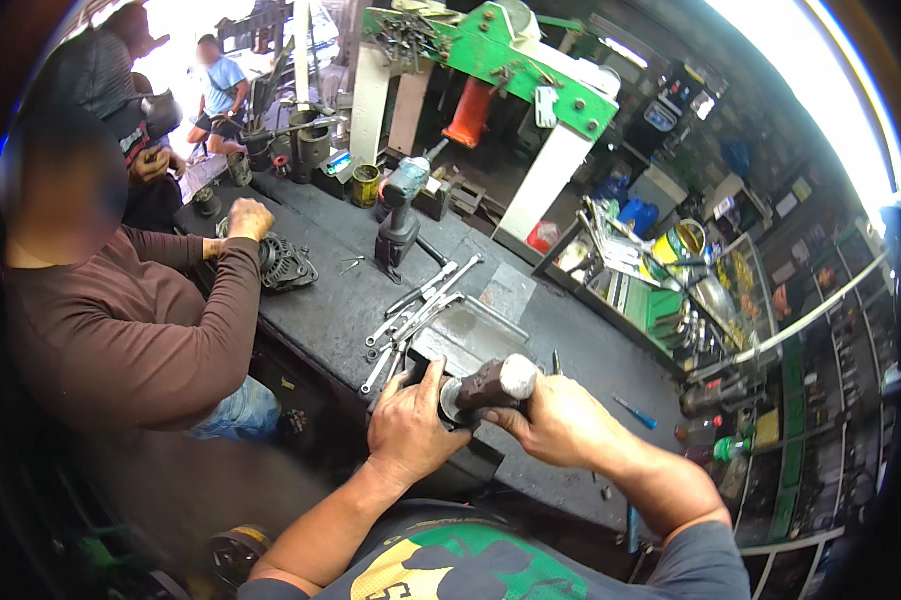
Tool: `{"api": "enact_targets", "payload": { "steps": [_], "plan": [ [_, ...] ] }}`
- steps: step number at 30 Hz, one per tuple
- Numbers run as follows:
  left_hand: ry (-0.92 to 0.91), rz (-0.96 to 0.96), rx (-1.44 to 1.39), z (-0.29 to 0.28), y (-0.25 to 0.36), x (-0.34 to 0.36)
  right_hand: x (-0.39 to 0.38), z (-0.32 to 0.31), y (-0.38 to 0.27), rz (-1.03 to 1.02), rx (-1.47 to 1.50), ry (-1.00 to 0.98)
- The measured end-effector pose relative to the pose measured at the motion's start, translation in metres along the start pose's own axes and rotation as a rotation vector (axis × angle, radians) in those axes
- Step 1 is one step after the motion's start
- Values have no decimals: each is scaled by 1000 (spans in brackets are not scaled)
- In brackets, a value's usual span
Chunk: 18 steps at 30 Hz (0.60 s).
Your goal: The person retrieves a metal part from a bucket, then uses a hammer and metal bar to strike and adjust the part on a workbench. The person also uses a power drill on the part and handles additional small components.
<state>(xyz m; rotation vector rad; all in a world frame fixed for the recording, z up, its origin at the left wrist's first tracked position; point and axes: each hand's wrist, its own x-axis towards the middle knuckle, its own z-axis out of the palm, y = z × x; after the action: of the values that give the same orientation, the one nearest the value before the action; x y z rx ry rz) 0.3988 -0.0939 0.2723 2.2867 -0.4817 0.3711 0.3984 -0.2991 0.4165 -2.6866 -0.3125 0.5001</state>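
My right hand [561,418] is closed round a hammer close to its head; the handle is hidden. The hammer head [493,388] is dark in the middle, with a bright worn face towards the right. My left hand [413,425] curves its fingers and thumb around a spot just under the head's left end. What it grips there is hidden by the head and the fingers. Below both hands a dark metal block [476,462] sits at the bench's near edge. Just beyond them lies a grey metal plate or tray [466,335], with several wrenches [426,310] beside it.
A cordless impact wrench [401,215] stands farther back on the dark bench [321,320]. At left, a co-worker in a brown sleeve [171,330] has hands at an alternator [289,265]. A green press frame [501,60] rises behind. A blue-handled screwdriver [636,412] lies right.
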Motion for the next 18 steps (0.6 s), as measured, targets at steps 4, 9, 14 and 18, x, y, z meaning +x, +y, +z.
{"api": "enact_targets", "payload": {
  "steps": [4,9,14,18],
  "plan": [
    [-4,-19,6,-2,-2,1,7,3,1,-35,11,-11],
    [60,-5,-34,-3,-1,2,7,3,-2,-57,60,-13],
    [89,30,-33,1,-5,3,0,-9,-9,-98,103,65],
    [84,32,-61,0,-7,4,-25,-60,-36,-400,114,364]
  ]
}}
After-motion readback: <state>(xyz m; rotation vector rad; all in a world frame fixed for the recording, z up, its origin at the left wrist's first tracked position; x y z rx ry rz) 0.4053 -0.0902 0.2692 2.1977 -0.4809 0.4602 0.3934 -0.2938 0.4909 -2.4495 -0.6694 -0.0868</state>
